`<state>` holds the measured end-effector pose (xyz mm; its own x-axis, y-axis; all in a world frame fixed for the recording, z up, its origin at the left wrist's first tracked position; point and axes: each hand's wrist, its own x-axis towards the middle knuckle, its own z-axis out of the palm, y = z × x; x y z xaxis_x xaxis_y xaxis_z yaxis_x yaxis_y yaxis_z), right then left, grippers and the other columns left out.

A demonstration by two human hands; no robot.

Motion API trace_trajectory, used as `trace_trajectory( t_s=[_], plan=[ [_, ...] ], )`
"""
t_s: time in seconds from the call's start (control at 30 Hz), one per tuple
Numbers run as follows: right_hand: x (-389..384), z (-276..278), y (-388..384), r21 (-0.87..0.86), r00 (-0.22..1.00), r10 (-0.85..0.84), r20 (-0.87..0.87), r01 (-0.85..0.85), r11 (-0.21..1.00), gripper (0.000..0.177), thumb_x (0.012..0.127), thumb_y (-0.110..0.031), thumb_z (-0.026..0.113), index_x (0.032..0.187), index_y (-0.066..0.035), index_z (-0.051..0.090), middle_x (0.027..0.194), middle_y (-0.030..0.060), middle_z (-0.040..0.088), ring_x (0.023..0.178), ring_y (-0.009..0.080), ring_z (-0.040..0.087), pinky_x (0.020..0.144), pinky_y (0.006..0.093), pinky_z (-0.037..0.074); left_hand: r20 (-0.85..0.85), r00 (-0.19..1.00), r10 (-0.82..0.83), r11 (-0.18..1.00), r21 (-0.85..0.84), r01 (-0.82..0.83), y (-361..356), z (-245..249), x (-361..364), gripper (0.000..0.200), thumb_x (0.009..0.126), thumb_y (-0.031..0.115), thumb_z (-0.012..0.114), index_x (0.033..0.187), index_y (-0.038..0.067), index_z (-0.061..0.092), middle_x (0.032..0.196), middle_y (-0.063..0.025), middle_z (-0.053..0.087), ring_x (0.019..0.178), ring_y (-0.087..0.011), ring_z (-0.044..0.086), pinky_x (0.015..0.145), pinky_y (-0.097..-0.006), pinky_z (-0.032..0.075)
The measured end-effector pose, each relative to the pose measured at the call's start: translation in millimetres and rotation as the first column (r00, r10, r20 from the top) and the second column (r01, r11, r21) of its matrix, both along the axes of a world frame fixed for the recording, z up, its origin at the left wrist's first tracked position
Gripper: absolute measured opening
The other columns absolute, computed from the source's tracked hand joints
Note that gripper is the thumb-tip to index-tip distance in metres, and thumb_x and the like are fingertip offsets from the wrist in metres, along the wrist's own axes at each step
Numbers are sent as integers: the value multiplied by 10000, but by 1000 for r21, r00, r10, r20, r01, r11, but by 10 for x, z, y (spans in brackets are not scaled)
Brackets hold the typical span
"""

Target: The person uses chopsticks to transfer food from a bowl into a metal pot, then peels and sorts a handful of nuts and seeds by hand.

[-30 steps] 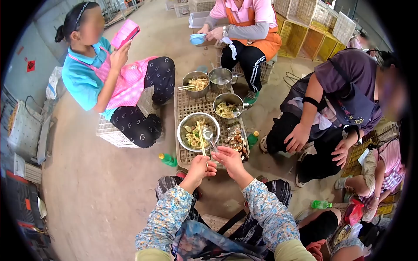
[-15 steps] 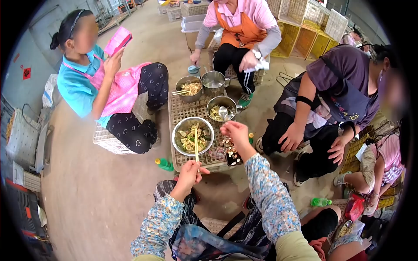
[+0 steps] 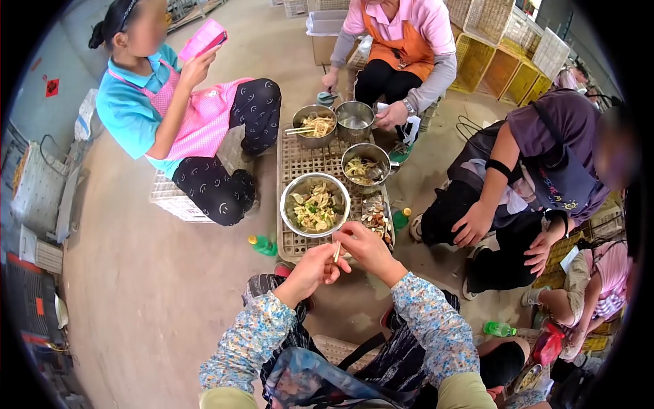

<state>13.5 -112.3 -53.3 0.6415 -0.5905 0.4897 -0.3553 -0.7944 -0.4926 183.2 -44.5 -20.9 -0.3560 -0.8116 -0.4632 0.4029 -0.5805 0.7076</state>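
My left hand [image 3: 315, 269] is closed around a pair of chopsticks [image 3: 337, 251], of which only a short light length shows. My right hand [image 3: 370, 252] meets it, thumb and fingers pinched at the chopsticks' far end. Both hands are just in front of a steel bowl [image 3: 284, 217] of sliced food with green bits [image 3: 315, 208]. A smaller steel pot [image 3: 385, 155] with food in dark liquid stands beyond my right hand. Near that hand lies a packet [image 3: 376, 213] with loose pale and dark pieces.
The bowls stand on an upturned plastic crate [image 3: 289, 249]. Behind are a noodle pot [image 3: 315, 142] with chopsticks and a steel mug [image 3: 354, 134]. Green bottles [image 3: 264, 246] flank the crate. Seated people surround it: one holds a pink phone case [image 3: 204, 39], another wears an orange apron [image 3: 402, 58].
My right hand has moved down and left to meet my left hand. The chopsticks no longer reach over the bowl. The view has shifted, and the person in orange leans lower.
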Motion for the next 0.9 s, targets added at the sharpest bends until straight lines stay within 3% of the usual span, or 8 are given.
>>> trace_trajectory(
  t_s=[0.17, 0.2, 0.27, 0.53, 0.6, 0.67, 0.77, 0.9],
  plan=[
    [-177, 233, -244, 112, 874, -357, 331, 339, 934, 128, 799, -30, 629, 928, -26, 627, 886, 122, 592, 770, 278, 607, 665, 316, 493, 49, 994, 102, 991, 81, -106, -194, -101, 119, 282, 965, 236, 407, 1046, -4, 530, 866, -116, 641, 660, -134, 586, 589, -236, 488],
    [-255, 248, -335, 82, 837, -407, 367, 407, 910, 128, 790, -26, 650, 917, -19, 636, 863, 105, 603, 736, 219, 621, 645, 281, 497, 106, 984, 144, 986, 72, -152, -257, -124, 110, 276, 963, 227, 414, 1042, -8, 536, 877, -111, 640, 682, -144, 598, 619, -242, 505],
    [-354, 262, -428, 415, 674, -529, 515, 344, 842, 121, 801, -26, 656, 918, 0, 636, 847, 70, 615, 717, 141, 623, 626, 243, 498, 92, 986, 142, 988, 56, -147, -396, -170, 29, 243, 948, 172, 448, 1051, -28, 539, 914, -116, 630, 757, -165, 614, 702, -265, 532],
    [-770, 123, -688, 703, 476, -686, 551, 178, 688, 221, 895, -104, 571, 1001, 87, 611, 901, 120, 632, 786, 146, 645, 682, 233, 530, 8, 987, 162, 979, 127, -162, -917, -283, -473, 221, 909, 46, 478, 1086, -82, 509, 957, -140, 598, 859, -195, 612, 786, -292, 540],
    [-805, 154, -692, 741, 430, -705, 563, 115, 662, 245, 909, -129, 558, 1014, 86, 606, 890, 103, 633, 780, 152, 644, 697, 245, 539, 282, 950, 138, 990, -32, -135, -923, -245, -405, 217, 900, 57, 484, 1084, -51, 528, 932, -122, 595, 815, -179, 609, 737, -276, 544],
    [-809, 200, -654, 737, 442, -697, 565, 109, 667, 269, 920, -160, 547, 1033, 78, 603, 870, 77, 624, 723, 116, 622, 648, 221, 517, 452, 868, 206, 978, -106, -177, -931, -282, -44, 178, 887, 109, 503, 1028, 30, 578, 803, -31, 565, 667, -100, 554, 564, -225, 498],
    [-711, 218, -563, 743, 555, -659, 508, 104, 661, 257, 928, -176, 538, 1018, 50, 621, 798, 30, 575, 615, 60, 545, 547, 194, 436, 644, 544, 538, 840, -462, -283, -958, -531, 672, 149, 886, 96, 498, 1000, 41, 578, 750, 3, 542, 611, -69, 505, 510, -201, 429],
    [-529, 104, -523, 710, 676, -563, 476, 82, 699, 251, 920, -167, 547, 991, 60, 630, 841, 61, 584, 688, 107, 620, 607, 220, 505, 749, 483, 453, 879, -285, -383, -921, -636, 1127, 185, 874, 115, 514, 1025, 22, 566, 799, -21, 567, 617, -94, 514, 527, -217, 443]
  ],
)
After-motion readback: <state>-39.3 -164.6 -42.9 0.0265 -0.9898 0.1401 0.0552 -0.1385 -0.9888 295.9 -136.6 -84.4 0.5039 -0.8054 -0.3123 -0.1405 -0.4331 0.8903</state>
